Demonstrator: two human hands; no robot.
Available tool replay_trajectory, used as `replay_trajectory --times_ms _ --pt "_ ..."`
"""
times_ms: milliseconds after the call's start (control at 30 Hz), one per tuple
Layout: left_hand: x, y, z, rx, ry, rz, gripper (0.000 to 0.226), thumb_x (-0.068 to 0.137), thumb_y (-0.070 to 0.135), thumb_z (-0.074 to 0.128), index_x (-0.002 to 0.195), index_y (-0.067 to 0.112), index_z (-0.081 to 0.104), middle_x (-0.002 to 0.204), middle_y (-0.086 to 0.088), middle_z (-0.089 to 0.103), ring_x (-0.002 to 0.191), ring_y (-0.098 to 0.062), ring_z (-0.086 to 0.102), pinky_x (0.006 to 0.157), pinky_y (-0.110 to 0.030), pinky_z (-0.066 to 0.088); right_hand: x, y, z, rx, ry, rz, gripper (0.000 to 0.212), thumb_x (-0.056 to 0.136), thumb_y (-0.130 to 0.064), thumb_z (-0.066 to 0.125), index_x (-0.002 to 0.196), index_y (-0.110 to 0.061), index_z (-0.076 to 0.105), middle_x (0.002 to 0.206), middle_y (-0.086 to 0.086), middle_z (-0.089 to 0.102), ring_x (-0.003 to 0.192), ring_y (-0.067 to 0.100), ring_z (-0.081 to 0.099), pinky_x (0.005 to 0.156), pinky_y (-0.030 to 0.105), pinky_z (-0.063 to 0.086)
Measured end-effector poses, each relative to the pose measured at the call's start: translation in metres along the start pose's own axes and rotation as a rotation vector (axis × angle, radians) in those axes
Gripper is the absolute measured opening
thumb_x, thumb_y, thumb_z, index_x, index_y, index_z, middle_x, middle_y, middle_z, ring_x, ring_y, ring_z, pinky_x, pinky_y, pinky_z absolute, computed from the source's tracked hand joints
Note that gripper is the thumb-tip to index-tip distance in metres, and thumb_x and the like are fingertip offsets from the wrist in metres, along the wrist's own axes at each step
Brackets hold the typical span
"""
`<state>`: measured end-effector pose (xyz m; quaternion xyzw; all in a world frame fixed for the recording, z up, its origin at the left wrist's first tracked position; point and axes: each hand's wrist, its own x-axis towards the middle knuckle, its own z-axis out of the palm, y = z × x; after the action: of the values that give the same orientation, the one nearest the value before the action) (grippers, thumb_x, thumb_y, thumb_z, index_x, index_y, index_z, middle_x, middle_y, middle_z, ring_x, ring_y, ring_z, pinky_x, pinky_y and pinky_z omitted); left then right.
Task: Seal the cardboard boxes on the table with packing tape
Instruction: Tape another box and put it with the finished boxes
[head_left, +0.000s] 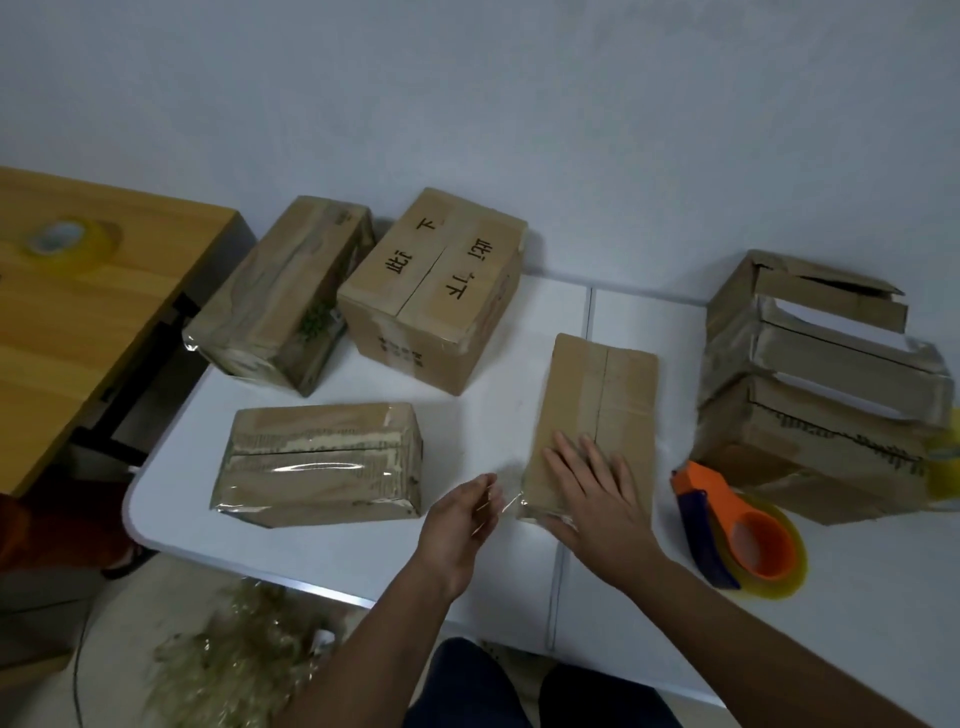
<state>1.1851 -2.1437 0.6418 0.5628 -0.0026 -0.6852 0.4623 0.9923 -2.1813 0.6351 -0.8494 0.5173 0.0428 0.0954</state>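
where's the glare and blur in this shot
Head view: glare streaks across the taped box at front left; the strip of clear tape pinched by the left hand glints; the tape roll on the wooden desk looks blurred; wide-angle distortion tilts the table edges.

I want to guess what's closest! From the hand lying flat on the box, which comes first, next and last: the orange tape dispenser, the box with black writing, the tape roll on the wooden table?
From the right hand:
1. Orange tape dispenser, just right.
2. Box with black writing, far side.
3. Tape roll, far left.
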Motion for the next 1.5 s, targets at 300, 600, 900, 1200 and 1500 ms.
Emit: replay_trajectory --times_ms 300,600,900,1200,1500 --pt "-0.006 -0.004 0.004 0.130 0.019 0.190 0.030 0.097 0.034 0.061 0.115 0.011 0.067 0.102 -0.004 0.070 0.096 -0.015 0.067 0.094 -0.029 0.052 0.003 0.004 0.003 -0.054 0.014 -0.010 0.076 0.091 -0.058 0.047 0.153 -0.021 0.023 0.161 -0.001 0.023 0.148 0.027 0.022 0.116 0.056 0.023" --pt "0.004 -0.005 0.002 0.141 0.064 0.219 0.006 0.095 0.009 0.063 0.096 0.004 0.066 0.079 -0.007 0.067 0.073 -0.014 0.062 0.068 -0.022 0.054 0.001 0.005 0.007 -0.062 0.055 -0.013 0.078 0.088 -0.054 0.055 0.153 -0.022 0.028 0.161 0.000 0.025 0.148 0.029 0.023 0.115 0.057 0.024" --pt "0.008 -0.004 0.006 0.231 0.039 0.300 0.016 0.091 -0.002 0.065 0.103 0.009 0.062 0.083 -0.006 0.065 0.080 -0.014 0.062 0.080 -0.020 0.054 0.002 0.007 0.008 -0.049 0.052 -0.014 0.073 0.092 -0.061 0.032 0.155 -0.024 0.022 0.163 -0.002 0.018 0.149 0.028 0.018 0.117 0.056 0.020" --pt "0.021 -0.023 0.033 0.289 0.120 0.338 0.015 0.093 0.001 0.063 0.099 0.015 0.064 0.090 -0.007 0.065 0.085 -0.015 0.061 0.080 -0.024 0.050 0.001 0.007 0.008 -0.037 0.072 -0.020 0.073 0.094 -0.059 0.039 0.155 -0.023 0.021 0.163 -0.001 0.017 0.149 0.029 0.019 0.117 0.056 0.020" --pt "0.029 -0.028 0.036 0.584 0.093 0.256 0.011 0.103 0.024 0.051 0.109 0.025 0.060 0.120 -0.002 0.056 0.106 -0.014 0.058 0.084 -0.025 0.051 0.002 0.006 0.008 -0.035 0.064 -0.015 0.075 0.090 -0.052 0.053 0.153 -0.021 0.027 0.161 0.003 0.024 0.147 0.032 0.023 0.115 0.058 0.023"
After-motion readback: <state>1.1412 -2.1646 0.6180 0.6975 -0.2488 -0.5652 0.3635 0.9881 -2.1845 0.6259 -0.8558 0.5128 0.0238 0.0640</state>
